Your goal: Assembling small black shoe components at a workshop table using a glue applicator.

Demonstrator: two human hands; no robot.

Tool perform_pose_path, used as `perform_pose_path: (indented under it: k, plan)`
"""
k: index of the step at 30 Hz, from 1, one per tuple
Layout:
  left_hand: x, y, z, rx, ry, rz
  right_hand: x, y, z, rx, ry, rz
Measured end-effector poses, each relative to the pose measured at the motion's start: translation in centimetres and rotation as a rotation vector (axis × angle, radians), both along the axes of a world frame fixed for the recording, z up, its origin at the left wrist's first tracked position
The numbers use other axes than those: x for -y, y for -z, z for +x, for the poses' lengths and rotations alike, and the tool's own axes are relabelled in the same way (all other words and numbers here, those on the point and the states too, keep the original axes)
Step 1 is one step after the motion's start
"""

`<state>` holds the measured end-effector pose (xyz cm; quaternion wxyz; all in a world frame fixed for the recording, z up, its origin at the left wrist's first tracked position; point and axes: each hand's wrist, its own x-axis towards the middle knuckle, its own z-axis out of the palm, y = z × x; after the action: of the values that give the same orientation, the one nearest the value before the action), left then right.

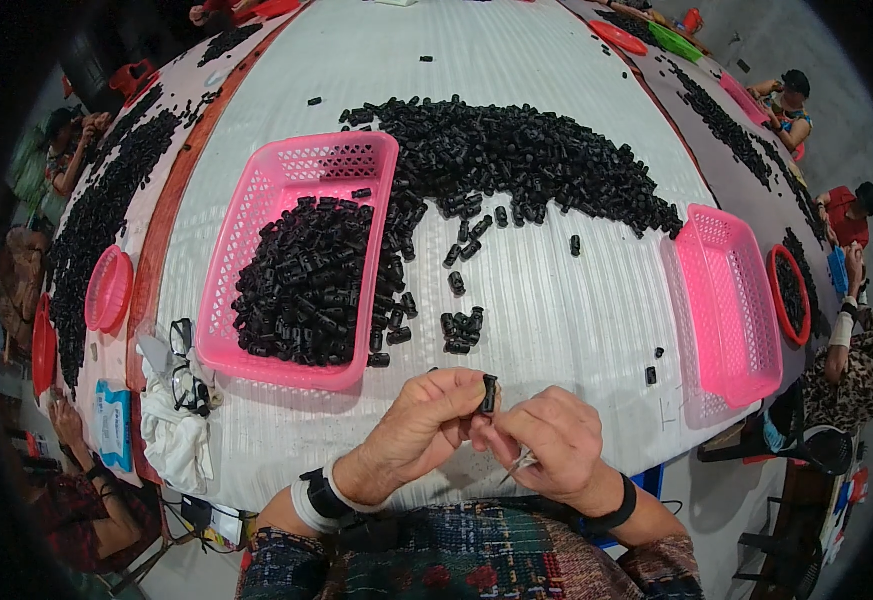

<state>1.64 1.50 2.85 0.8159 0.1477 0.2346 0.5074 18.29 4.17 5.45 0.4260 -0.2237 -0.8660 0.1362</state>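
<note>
Close to the table's near edge, my left hand point(421, 415) pinches a small black cylindrical part point(489, 394) upright between thumb and fingers. My right hand point(554, 440) meets it from the right, its fingers curled round a small pointed metal tool point(518, 464); the tool's exact kind is hidden by the fingers. Just beyond my hands lies a small cluster of similar black parts point(462, 328). A pink perforated basket point(218, 310), partly filled with such parts, stands to the left. A large heap of them point(526, 150) spreads across the table behind.
At the right edge stands another pink basket point(726, 310) with nothing seen inside. Left of me lie a white cloth point(174, 440), eyeglasses point(188, 385) and a blue-and-white packet point(113, 425). Other people sit at side tables with black parts, including a person in red point(846, 215).
</note>
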Motion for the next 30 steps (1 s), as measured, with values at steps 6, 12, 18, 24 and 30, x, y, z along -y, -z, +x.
perform_pose_path:
  k: [6, 12, 18, 24, 30]
  plan:
    - [0.1, -0.9, -0.3, 0.01, 0.04, -0.031, -1.0, -1.3, 0.8, -0.133, -0.131, -0.722]
    - [0.1, -0.7, -0.2, 0.009, 0.067, -0.033, -1.7, -0.5, 0.3, -0.057, -0.062, -0.679]
    - [0.0, -0.3, -0.1, 0.024, 0.091, -0.017, -1.9, -0.7, 0.2, 0.0, -0.037, -0.641]
    - [0.0, -0.2, -0.2, 0.026, 0.093, -0.019, -2.0, -0.5, 0.0, 0.054, -0.008, -0.607]
    - [0.0, 0.0, -0.2, 0.02, 0.084, -0.032, -2.1, -0.2, -0.1, 0.057, 0.007, -0.566]
